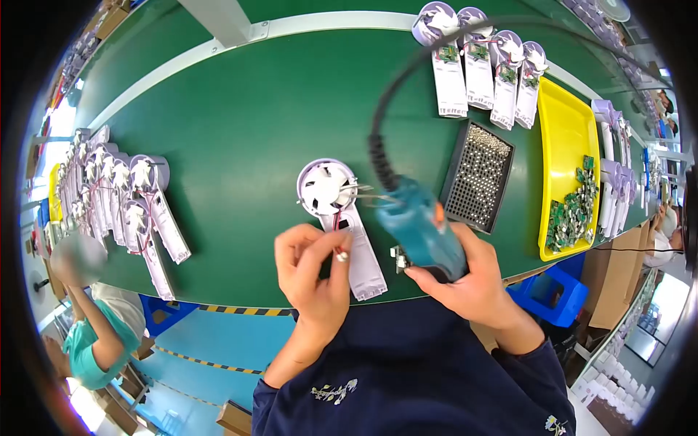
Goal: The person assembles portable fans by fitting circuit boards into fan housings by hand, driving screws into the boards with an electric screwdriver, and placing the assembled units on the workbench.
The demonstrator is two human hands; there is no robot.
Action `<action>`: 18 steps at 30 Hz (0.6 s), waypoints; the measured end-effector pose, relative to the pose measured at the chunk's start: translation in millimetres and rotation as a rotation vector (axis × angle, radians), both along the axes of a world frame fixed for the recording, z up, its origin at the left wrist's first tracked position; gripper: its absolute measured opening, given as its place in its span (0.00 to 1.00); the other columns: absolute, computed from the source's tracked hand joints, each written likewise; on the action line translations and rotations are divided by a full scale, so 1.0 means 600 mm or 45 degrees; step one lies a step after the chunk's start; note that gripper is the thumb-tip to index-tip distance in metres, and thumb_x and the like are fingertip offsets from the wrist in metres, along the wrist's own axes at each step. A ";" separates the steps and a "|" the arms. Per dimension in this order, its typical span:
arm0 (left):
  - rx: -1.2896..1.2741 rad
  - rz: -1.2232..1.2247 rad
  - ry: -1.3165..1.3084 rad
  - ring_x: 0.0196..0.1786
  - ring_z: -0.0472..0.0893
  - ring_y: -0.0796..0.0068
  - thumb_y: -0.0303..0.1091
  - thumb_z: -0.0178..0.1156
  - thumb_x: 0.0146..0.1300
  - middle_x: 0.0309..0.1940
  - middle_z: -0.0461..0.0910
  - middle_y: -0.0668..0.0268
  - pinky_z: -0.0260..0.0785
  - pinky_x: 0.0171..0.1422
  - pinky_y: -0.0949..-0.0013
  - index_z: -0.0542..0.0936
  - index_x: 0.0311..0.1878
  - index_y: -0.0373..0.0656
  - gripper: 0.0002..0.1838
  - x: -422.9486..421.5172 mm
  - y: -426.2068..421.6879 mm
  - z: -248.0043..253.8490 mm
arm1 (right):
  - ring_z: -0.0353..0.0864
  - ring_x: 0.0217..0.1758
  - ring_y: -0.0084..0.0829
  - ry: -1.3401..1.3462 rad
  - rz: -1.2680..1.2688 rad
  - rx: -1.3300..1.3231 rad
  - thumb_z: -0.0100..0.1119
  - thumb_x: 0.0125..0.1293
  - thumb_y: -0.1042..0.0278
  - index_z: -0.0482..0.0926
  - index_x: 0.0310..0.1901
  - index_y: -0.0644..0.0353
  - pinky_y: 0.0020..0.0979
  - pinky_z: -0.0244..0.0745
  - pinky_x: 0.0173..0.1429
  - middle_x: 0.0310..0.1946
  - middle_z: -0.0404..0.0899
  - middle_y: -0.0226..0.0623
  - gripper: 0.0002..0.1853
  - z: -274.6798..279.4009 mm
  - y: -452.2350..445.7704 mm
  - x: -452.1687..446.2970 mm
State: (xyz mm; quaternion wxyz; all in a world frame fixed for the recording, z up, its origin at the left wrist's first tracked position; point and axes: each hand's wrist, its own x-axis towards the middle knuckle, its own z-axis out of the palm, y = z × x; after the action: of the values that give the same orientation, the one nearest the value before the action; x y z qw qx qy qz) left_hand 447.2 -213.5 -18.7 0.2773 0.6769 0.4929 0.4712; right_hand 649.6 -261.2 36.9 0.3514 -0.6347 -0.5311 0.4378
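Note:
In the middle of the green table lies a white fan unit [329, 187] with a round housing and a long handle shell [366, 265] pointing toward me. My left hand [316, 272] pinches a small white connector [341, 254] on red and dark wires, over the left side of the shell. My right hand [472, 280] is wrapped round a teal electric screwdriver [422, 232] with a black cable, held right of the fan and blurred at its tip. A small circuit board [399, 259] shows beside my right thumb; whether the thumb holds it I cannot tell.
A black tray of small screws [478, 176] stands right of the screwdriver, then a yellow bin [549, 167] with green circuit boards. Several fan units [451, 80] lie at the back right, more [142, 189] at the left. A person in a teal top [98, 341] is at the lower left.

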 end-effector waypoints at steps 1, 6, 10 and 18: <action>-0.095 0.085 -0.060 0.37 0.75 0.72 0.13 0.67 0.54 0.43 0.73 0.62 0.70 0.40 0.73 0.82 0.40 0.35 0.11 -0.001 -0.001 0.002 | 0.87 0.40 0.37 -0.102 0.070 0.034 0.74 0.53 0.74 0.75 0.58 0.61 0.33 0.80 0.44 0.45 0.85 0.42 0.29 0.004 0.010 -0.004; -0.425 0.049 -0.413 0.40 0.78 0.76 0.14 0.61 0.64 0.47 0.75 0.60 0.74 0.41 0.75 0.80 0.45 0.32 0.08 -0.012 0.009 -0.001 | 0.85 0.45 0.47 -0.299 0.231 -0.016 0.68 0.51 0.77 0.75 0.59 0.57 0.39 0.81 0.46 0.49 0.83 0.42 0.30 0.024 0.055 -0.037; -0.390 0.038 -0.357 0.38 0.79 0.73 0.13 0.61 0.59 0.44 0.76 0.59 0.72 0.38 0.73 0.80 0.48 0.31 0.13 -0.015 0.008 -0.003 | 0.86 0.43 0.44 -0.462 0.370 0.198 0.69 0.51 0.75 0.75 0.58 0.57 0.39 0.81 0.41 0.49 0.83 0.38 0.29 0.026 0.086 -0.050; -0.346 -0.035 -0.195 0.39 0.79 0.69 0.17 0.61 0.63 0.42 0.75 0.60 0.72 0.40 0.71 0.82 0.46 0.33 0.09 -0.022 0.015 0.009 | 0.86 0.45 0.47 -0.470 0.317 0.215 0.72 0.50 0.74 0.76 0.55 0.59 0.37 0.82 0.45 0.46 0.83 0.42 0.28 0.012 0.101 -0.054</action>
State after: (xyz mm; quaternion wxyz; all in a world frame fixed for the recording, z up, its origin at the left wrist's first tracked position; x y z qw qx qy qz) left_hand 434.1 -204.4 -13.6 0.4096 0.6017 0.5204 0.4465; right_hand 617.2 -200.8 43.9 0.2434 -0.6018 -0.6953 0.3084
